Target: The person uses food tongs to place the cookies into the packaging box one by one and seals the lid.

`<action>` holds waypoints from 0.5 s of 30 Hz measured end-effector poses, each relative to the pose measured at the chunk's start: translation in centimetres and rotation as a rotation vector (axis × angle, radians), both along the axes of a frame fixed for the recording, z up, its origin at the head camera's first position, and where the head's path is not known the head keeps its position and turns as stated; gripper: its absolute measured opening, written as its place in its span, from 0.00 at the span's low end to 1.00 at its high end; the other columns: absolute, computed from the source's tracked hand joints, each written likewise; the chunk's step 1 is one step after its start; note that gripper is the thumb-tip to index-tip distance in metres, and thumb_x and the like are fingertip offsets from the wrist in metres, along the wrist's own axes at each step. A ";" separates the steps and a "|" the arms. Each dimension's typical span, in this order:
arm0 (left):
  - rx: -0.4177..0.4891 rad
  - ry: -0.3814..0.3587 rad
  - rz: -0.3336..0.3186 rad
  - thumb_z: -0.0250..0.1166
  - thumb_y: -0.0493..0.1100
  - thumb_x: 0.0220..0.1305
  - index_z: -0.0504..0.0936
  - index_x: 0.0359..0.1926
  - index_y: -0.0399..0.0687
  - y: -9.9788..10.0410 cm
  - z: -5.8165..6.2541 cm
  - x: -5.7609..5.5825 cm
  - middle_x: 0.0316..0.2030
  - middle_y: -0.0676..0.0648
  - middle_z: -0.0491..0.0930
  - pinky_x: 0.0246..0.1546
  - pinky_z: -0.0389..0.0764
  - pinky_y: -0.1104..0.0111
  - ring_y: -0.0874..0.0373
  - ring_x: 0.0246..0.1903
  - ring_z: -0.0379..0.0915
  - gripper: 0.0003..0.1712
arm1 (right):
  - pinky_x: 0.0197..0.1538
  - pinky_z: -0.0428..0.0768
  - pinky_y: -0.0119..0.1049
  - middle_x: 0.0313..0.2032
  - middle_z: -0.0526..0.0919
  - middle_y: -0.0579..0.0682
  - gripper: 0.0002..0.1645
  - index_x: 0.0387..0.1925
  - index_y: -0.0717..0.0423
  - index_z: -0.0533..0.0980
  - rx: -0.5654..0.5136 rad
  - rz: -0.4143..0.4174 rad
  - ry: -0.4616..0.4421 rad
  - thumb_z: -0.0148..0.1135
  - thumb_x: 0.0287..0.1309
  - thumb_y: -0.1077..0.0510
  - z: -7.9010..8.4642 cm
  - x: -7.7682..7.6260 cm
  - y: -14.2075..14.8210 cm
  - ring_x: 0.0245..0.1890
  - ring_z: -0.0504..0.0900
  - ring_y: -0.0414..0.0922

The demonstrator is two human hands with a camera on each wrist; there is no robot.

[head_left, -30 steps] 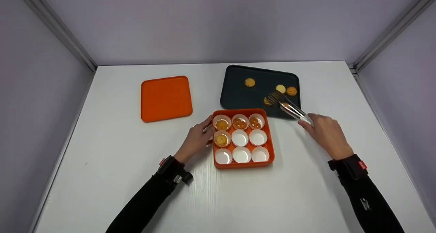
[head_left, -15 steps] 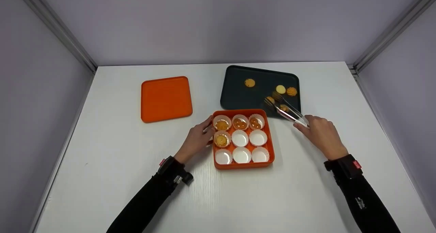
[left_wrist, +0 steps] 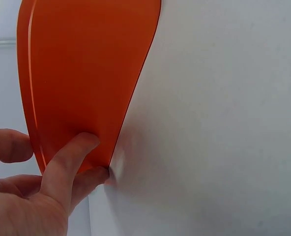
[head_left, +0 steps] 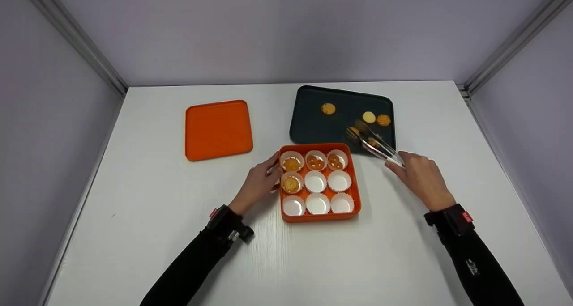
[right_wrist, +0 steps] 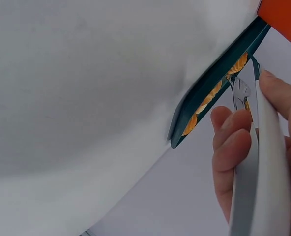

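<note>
My left hand (head_left: 259, 183) rests its fingers (left_wrist: 69, 155) against the outer left wall of the orange box (head_left: 357, 194). Paper cups (head_left: 315, 181) stand in rows inside that box. The back-row cups and the left middle one hold cookies (head_left: 291, 184); the others look bare. With my right hand (head_left: 421, 178) I grip serving tongs (right_wrist: 271, 162) by their pale handle. Their fork-like tips are spread over the dark tray (head_left: 309, 129), either side of a swirled cookie (head_left: 354, 130). Whether the tips touch it I cannot tell. Another cookie (head_left: 373, 142) lies partly hidden under the tong arms.
Further cookies lie on the dark tray: a dotted one (head_left: 328, 108), a pale round one (head_left: 369, 117) and a swirled one (head_left: 383, 120). An orange square lid or tray (head_left: 218, 130) lies at the back left of the white table (head_left: 147, 198). Walls enclose the back and sides.
My right hand has moved slightly left with the tongs, and their tips have spread around the swirled cookie, which has shifted a little. The left hand and box stay in place.
</note>
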State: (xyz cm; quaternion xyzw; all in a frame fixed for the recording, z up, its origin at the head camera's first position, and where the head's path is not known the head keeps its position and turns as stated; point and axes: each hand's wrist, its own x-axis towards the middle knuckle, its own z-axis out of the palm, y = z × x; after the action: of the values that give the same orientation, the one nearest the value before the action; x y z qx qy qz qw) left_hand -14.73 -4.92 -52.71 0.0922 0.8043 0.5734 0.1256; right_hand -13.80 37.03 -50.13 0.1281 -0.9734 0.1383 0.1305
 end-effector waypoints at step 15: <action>0.000 -0.004 -0.003 0.54 0.44 0.79 0.59 0.80 0.45 0.0 0.2 0.1 0.73 0.41 0.69 0.43 0.88 0.63 0.51 0.58 0.80 0.33 | 0.33 0.86 0.58 0.37 0.87 0.70 0.29 0.49 0.76 0.81 -0.009 0.030 0.060 0.73 0.64 0.51 1.8 0.9 -0.2 0.30 0.87 0.62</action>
State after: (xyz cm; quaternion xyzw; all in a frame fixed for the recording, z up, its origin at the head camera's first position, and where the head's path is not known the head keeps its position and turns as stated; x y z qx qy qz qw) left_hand -14.66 -4.96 -52.53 0.0923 0.8039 0.5734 0.1281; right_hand -12.87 36.82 -48.37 0.1460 -0.9664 0.1406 0.1583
